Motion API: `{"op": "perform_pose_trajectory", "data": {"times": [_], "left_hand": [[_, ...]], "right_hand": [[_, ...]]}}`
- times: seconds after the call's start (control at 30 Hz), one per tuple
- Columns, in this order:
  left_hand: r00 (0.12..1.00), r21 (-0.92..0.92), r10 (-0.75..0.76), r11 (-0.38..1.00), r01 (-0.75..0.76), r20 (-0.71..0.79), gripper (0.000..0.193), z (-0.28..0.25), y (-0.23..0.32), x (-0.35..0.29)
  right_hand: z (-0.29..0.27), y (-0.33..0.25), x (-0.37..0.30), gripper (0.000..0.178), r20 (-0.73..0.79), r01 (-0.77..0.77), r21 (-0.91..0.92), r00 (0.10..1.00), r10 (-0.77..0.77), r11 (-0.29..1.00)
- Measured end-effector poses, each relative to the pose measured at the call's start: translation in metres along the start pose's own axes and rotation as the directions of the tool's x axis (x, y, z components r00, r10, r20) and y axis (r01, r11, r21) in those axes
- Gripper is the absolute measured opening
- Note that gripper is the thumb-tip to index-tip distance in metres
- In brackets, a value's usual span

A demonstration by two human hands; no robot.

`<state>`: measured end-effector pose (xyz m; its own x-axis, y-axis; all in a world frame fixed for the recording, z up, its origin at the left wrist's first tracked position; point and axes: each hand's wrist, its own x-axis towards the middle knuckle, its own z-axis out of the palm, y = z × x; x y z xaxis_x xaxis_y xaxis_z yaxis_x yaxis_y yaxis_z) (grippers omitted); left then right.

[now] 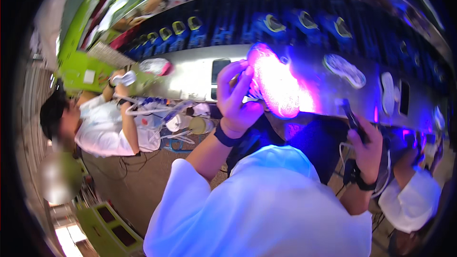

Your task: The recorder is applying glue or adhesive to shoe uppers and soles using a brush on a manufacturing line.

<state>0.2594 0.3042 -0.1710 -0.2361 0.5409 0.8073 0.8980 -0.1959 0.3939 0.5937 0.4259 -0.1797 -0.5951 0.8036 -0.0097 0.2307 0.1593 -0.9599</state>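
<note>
My left hand (pixel 238 95) holds a shoe (pixel 273 83) by its left side, thumb and fingers closed at its edge. The shoe stands tilted over the front of the metal bench (pixel 193 74), and a strong pink-violet glow washes out its surface, so sole and upper are hard to tell apart. Lower right, my right hand (pixel 366 150) is wrapped round a slim black handheld lamp (pixel 351 116), whose head points toward the shoe and sits a short way off it. Both wrists wear black bands.
Shoe soles (pixel 344 70) lie on the bench to the right, near a dark phone (pixel 404 97). A white and red shoe (pixel 156 66) lies left. Behind runs a dark blue rack (pixel 228 19) with several yellow-rimmed pieces. Co-workers sit at left (pixel 109 126) and right (pixel 412 195).
</note>
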Motion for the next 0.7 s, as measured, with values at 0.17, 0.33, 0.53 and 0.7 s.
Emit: {"op": "perform_pose_trajectory", "data": {"times": [0.17, 0.33, 0.53, 0.7], "left_hand": [[0.995, -0.058, -0.055, 0.997, 0.051, -0.086, 0.060, -0.013, -0.006, -0.002], [0.984, -0.010, 0.136, 0.991, -0.136, 0.114, 0.056, -0.022, -0.007, -0.013], [0.941, -0.032, 0.242, 0.970, -0.241, 0.235, 0.049, -0.014, 0.001, -0.018], [0.886, -0.007, 0.333, 0.937, -0.350, 0.323, 0.043, -0.006, 0.003, -0.017]], "right_hand": [[0.012, -0.018, 0.004, 0.050, 0.012, -0.107, 0.080, 0.994, 0.106, 0.991], [0.027, -0.055, 0.024, 0.048, 0.042, 0.041, -0.095, 0.998, -0.037, 0.995], [0.032, -0.068, 0.027, 0.044, 0.099, 0.259, -0.169, 0.964, -0.245, 0.951], [0.020, -0.065, 0.015, 0.044, 0.168, 0.190, -0.297, 0.975, -0.145, 0.936]]}}
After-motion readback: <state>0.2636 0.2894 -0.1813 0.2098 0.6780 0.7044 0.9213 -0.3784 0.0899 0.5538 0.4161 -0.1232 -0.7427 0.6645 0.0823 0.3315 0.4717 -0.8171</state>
